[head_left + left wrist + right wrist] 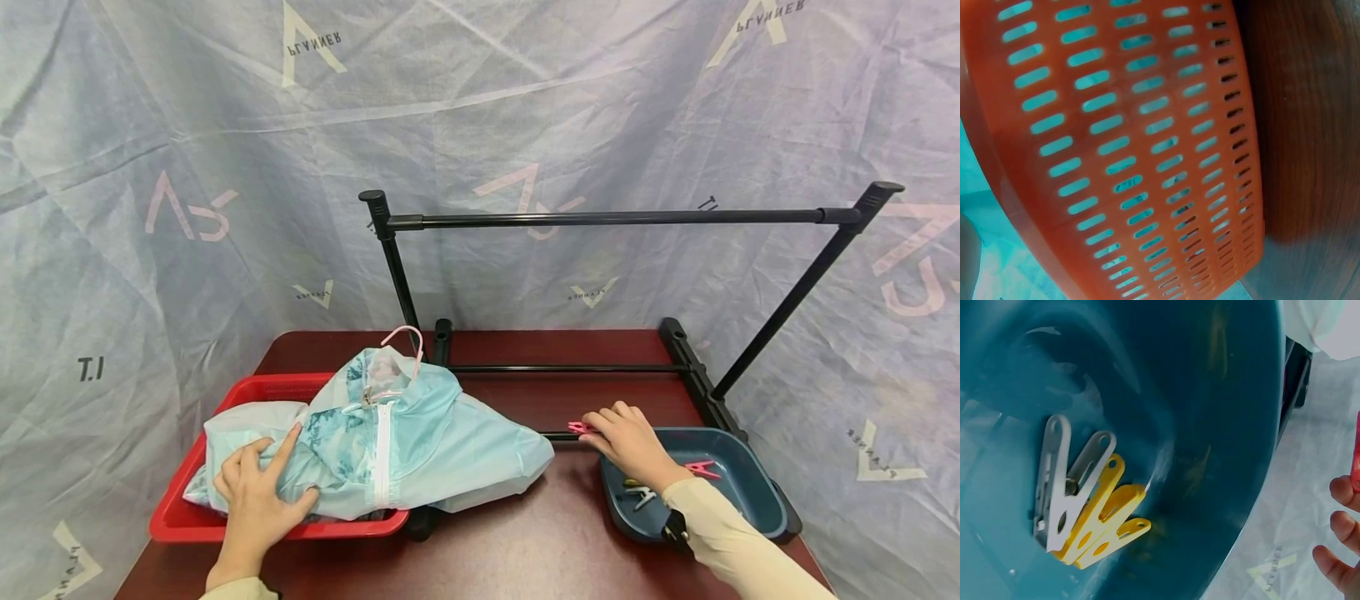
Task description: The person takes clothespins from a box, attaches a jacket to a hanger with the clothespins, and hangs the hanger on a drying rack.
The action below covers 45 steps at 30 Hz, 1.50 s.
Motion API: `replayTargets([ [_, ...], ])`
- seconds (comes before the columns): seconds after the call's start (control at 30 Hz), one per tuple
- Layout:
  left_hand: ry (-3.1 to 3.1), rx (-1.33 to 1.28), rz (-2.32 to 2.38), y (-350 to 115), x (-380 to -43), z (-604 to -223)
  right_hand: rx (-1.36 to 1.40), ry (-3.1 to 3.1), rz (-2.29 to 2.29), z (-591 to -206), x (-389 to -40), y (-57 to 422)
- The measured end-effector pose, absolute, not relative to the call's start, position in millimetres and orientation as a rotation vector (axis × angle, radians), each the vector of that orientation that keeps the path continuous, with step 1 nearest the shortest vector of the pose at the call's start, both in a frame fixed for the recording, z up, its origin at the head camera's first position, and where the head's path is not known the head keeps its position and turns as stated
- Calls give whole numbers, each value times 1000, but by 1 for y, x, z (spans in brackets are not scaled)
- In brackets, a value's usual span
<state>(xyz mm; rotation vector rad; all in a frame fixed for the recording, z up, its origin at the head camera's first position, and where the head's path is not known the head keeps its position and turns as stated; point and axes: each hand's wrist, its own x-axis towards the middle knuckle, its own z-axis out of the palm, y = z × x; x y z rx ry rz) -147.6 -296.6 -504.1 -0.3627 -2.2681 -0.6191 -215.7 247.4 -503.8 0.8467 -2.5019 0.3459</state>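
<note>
A light blue zip jacket (465, 458) lies across the red slotted basket (281, 387), with a pink hanger (405, 329) sticking out of its collar. My left hand (258, 492) rests on the jacket's left part, fingers spread. At the right, my right hand (630, 442) pinches a pink clothespin (577, 427) above the far left edge of a dark blue basin (738, 446). In the right wrist view, a white clothespin (1060, 481) and yellow clothespins (1110, 519) lie in the basin; another pink clothespin (702, 469) is in it too.
A black clothes rack (600, 218) stands on the dark red table (517, 550), behind the basket and basin. Its lower bar passes between the jacket and my right hand. A grey printed sheet (480, 108) hangs behind and at both sides.
</note>
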Motion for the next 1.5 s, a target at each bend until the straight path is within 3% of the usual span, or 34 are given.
replayTargets([
  [1.5, -2259, -380, -622, -297, -148, -505, 917, -2461, 329, -496, -222, 214],
])
